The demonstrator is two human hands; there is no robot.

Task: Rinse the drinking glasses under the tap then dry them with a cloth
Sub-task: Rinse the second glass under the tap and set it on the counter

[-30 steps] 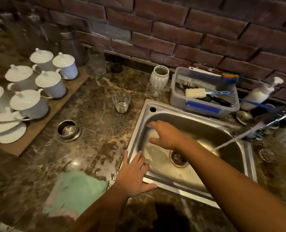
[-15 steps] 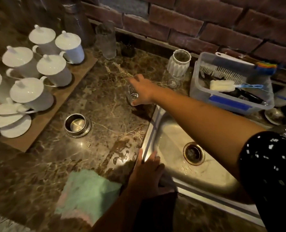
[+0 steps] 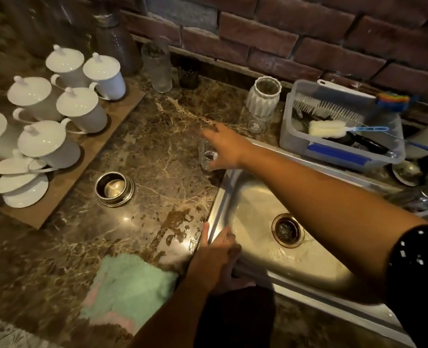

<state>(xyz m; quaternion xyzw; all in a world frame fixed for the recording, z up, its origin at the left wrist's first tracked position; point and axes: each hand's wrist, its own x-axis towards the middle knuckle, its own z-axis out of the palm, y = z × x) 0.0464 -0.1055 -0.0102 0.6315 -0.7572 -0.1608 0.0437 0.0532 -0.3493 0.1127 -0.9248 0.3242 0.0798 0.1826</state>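
A small clear drinking glass (image 3: pixel 206 154) stands on the marble counter just left of the steel sink (image 3: pixel 305 266). My right hand (image 3: pixel 226 146) reaches across the sink and wraps around the glass from its right side, fingers over its rim. My left hand (image 3: pixel 218 254) rests flat on the sink's near-left rim, holding nothing. A green and pink cloth (image 3: pixel 130 285) lies on the counter left of that hand. A second small glass (image 3: pixel 256 124) stands in front of a white ribbed vase (image 3: pixel 264 96). The tap is hidden.
Several white lidded mugs (image 3: pixel 82 109) sit on a wooden board at left. A steel strainer cup (image 3: pixel 113 188) is on the marble counter (image 3: pixel 162 136). A tall glass (image 3: pixel 157 67) stands by the brick wall. A plastic bin (image 3: pixel 338 146) holds brushes behind the sink.
My right hand left the sink basin and reached to the small glass on the counter, closing around it. The left hand stayed on the sink rim. The view shifted left, losing the tap.
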